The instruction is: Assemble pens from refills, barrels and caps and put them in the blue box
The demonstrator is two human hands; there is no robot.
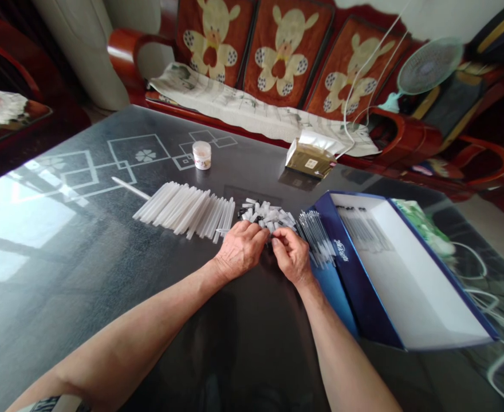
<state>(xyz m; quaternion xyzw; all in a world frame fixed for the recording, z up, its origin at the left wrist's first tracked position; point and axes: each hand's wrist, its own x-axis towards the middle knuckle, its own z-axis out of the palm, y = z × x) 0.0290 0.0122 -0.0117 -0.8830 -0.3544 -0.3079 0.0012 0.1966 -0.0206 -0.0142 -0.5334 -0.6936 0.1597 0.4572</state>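
My left hand is closed, knuckles up, at the front of a small heap of white and black pen caps. Just left of it shows a pale slim tip; whether it belongs to something in the hand I cannot tell. My right hand pinches thumb and forefinger together close beside the left fingers, and what lies between them is hidden. Left of the hands, translucent white pen barrels lie in a row. Thin pen refills are bunched right of the caps, against the blue box.
An open blue box with white inside holds several capped pens at its far end. A small round jar and a tissue box stand farther back. White cables and a green packet lie right.
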